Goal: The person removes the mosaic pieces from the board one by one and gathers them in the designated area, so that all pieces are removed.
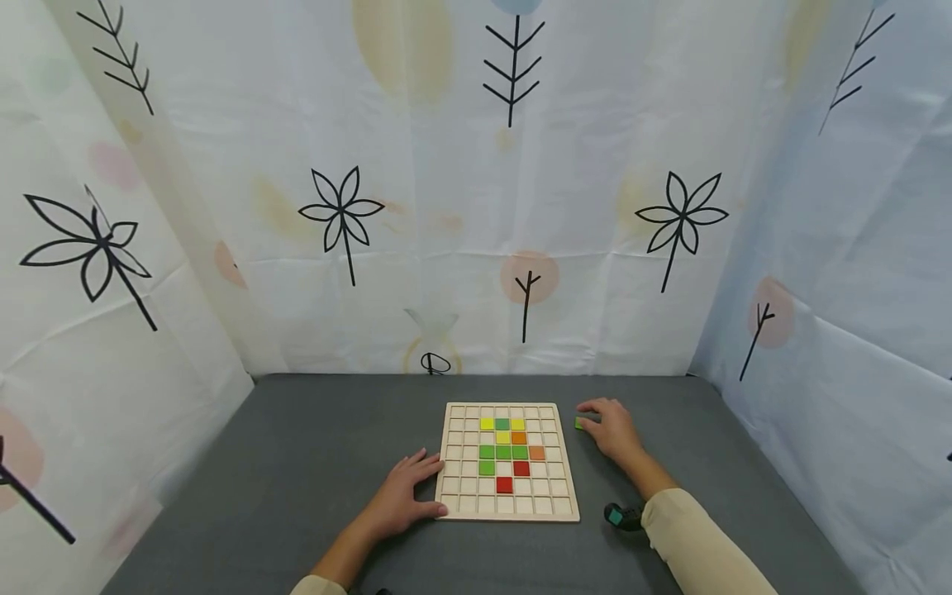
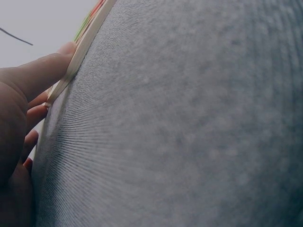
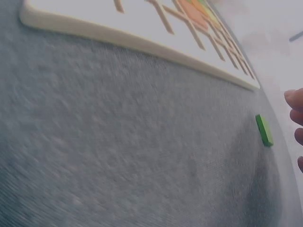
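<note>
A square wooden grid board point(image 1: 461, 504) lies on the table, with yellow, green, orange and red square tiles in some of its cells. My left hand point(image 1: 402, 497) rests at the board's near left corner, thumb on the front edge and fingers spread along the left side. In the left wrist view, the thumb point(image 2: 47, 68) presses against the board's rim point(image 2: 85, 49). To the right of the board, my right hand point(image 1: 613, 428) is over a loose green tile point(image 1: 578, 423). The right wrist view shows that green tile point(image 3: 264, 130) apart from the visible fingertips point(image 3: 294, 99).
A dark grey cloth covers the table point(image 1: 335, 430). Below the right forearm sits a black wrist device point(image 1: 623, 517) with a teal face. White patterned curtains point(image 1: 439, 165) enclose the table at the back and on both sides.
</note>
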The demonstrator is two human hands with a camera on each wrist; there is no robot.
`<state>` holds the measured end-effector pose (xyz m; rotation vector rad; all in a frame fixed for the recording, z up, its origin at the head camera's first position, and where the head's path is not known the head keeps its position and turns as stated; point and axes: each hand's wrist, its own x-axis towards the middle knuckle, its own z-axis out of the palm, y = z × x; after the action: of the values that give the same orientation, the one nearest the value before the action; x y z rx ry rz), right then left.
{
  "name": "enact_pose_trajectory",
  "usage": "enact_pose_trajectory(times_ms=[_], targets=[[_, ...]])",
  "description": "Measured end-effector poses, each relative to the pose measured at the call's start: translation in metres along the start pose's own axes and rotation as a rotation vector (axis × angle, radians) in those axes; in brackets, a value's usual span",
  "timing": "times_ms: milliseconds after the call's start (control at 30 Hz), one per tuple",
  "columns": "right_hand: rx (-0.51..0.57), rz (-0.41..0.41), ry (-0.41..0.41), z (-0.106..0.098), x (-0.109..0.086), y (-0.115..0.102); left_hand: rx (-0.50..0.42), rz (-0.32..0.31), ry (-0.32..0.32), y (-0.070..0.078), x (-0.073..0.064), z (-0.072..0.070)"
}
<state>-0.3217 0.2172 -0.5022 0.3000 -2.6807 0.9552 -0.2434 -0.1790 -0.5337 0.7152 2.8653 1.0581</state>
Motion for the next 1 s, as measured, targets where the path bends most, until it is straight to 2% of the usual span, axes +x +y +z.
enact_pose_trajectory(times_ms=[200, 600, 833, 1000], targets=[[0.053, -0.013, 0.036, 0.003, -0.007, -0.008, -0.005, -0.014, -0.011, 0.0, 0.001, -0.001], [0.077, -0.041, 0.068, 0.017, -0.022, -0.019, 0.002, 0.012, 0.01, 0.001, 0.0, 0.0], [0.097, -0.047, -0.022, 0.021, -0.027, -0.026, -0.003, -0.02, -0.002, 0.002, 0.001, -0.001], [0.121, -0.07, -0.078, 0.024, -0.028, -0.032, 0.004, -0.02, -0.005, 0.003, 0.001, -0.001]])
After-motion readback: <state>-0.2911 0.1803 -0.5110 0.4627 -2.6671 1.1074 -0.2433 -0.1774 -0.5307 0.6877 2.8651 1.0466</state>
